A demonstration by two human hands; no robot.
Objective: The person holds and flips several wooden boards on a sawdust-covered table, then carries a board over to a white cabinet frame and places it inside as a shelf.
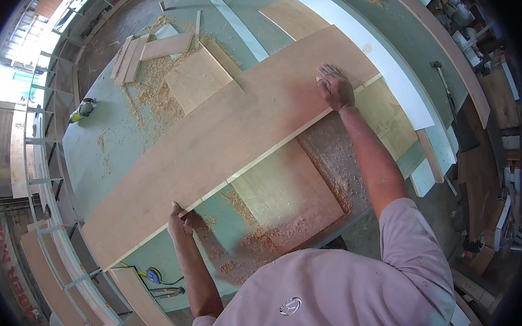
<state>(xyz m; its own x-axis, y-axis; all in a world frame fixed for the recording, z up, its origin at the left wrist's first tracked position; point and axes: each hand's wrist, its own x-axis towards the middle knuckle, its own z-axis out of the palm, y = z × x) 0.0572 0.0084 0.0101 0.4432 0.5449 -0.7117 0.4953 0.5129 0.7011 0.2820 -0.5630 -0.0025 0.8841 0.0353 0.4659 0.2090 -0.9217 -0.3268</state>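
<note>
On a pale green table (pixel 96 158) lies a long wooden board (pixel 230 144), wood shavings (pixel 154 92) scattered on both sides. The board runs beneath a person's right hand (pixel 335 87), fingers bent on its top face, any grip impossible to tell; the left hand (pixel 181 220) grasps the near edge, thumb on top.

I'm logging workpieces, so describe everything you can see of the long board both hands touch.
The long board is flat, light reddish brown and looks like wood, with a paler near edge showing seams. It lies diagonally over the pale green table and partly hides other panels; what supports it underneath is hidden. The left hand touches its near edge; the right hand rests on top toward the right end.
</note>
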